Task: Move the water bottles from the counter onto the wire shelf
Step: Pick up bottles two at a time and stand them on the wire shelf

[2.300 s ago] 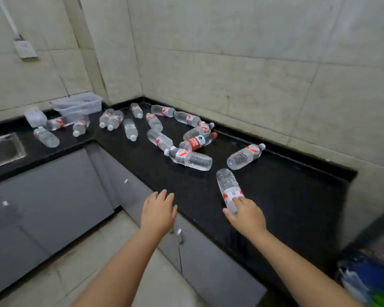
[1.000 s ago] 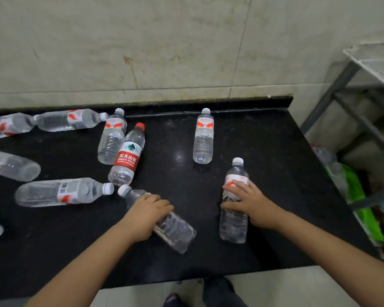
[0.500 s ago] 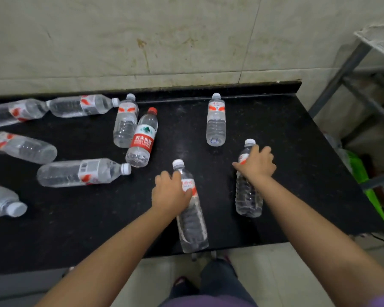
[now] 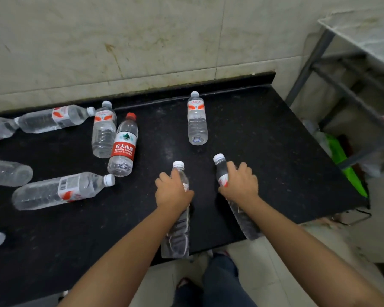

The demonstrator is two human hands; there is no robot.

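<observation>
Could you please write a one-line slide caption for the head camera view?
Left hand and right hand each grip a water bottle over the black counter, wire shelf at right.

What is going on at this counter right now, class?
A person is clearing water bottles off a black counter. The left hand grips one bottle and the right hand grips another, both near the front edge. Several more bottles, including a red-capped one, lie on the counter. The wire shelf stands to the right.
</observation>
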